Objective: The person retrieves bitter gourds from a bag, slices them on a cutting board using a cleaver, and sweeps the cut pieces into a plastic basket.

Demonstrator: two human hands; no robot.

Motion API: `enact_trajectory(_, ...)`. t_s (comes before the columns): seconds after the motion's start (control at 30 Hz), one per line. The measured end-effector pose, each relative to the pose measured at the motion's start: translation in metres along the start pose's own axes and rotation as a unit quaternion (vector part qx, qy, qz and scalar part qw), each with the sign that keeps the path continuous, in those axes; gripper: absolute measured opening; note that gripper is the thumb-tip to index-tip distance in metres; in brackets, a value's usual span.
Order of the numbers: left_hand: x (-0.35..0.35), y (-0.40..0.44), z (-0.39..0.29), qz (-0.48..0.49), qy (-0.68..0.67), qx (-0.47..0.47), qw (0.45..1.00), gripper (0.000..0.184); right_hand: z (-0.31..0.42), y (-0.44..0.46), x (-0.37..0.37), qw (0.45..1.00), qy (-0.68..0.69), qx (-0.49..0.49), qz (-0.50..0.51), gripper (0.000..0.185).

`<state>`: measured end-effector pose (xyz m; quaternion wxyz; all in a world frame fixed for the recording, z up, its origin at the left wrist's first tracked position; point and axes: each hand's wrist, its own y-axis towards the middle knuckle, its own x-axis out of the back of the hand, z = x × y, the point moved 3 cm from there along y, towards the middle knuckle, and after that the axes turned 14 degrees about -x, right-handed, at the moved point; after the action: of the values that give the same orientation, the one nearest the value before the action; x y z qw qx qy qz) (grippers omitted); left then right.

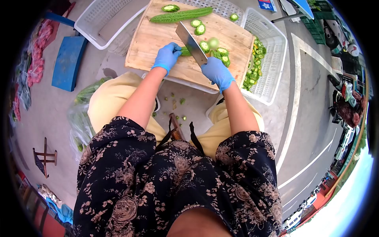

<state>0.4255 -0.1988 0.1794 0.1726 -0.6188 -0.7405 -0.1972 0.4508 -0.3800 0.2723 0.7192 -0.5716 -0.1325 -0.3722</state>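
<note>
Floral shirt (179,185) lies nearest; right hand (218,72) holds cleaver (190,42).

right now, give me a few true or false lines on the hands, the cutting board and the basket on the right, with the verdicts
1. The right hand holds the cleaver. True.
2. Both hands are bare. False: they wear blue gloves.
3. A long bitter gourd lies on the wooden cutting board. True.
4. The white basket on the right holds nothing. False: cut green pieces lie in it.
5. The left hand holds a bitter gourd piece beside the blade. True.
</note>
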Motion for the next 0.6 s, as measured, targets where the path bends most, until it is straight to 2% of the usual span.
enact_trajectory(0.17, 0.003, 0.000, -0.002, 0.013, -0.002, -0.004, 1.000, 0.013, 0.011, 0.015, 0.001, 0.997, -0.026, -0.032, 0.066, 0.029)
enact_trajectory(0.27, 0.004, 0.002, -0.001, 0.015, -0.005, -0.001, 1.000, 0.013, 0.007, 0.042, -0.025, 0.998, -0.067, 0.012, 0.002, 0.029)
enact_trajectory(0.37, 0.002, -0.004, 0.001, 0.016, -0.016, 0.005, 1.000, 0.014, 0.002, 0.031, -0.021, 1.000, 0.017, -0.004, 0.012, 0.028)
enact_trajectory(0.47, 0.001, 0.002, 0.003, 0.001, -0.026, 0.006, 1.000, 0.014, -0.003, 0.014, -0.012, 0.998, 0.062, 0.020, -0.017, 0.028)
enact_trajectory(0.6, -0.003, 0.000, 0.009, -0.002, -0.025, 0.005, 1.000, 0.013, 0.002, -0.005, -0.001, 0.998, 0.046, 0.031, -0.023, 0.028)
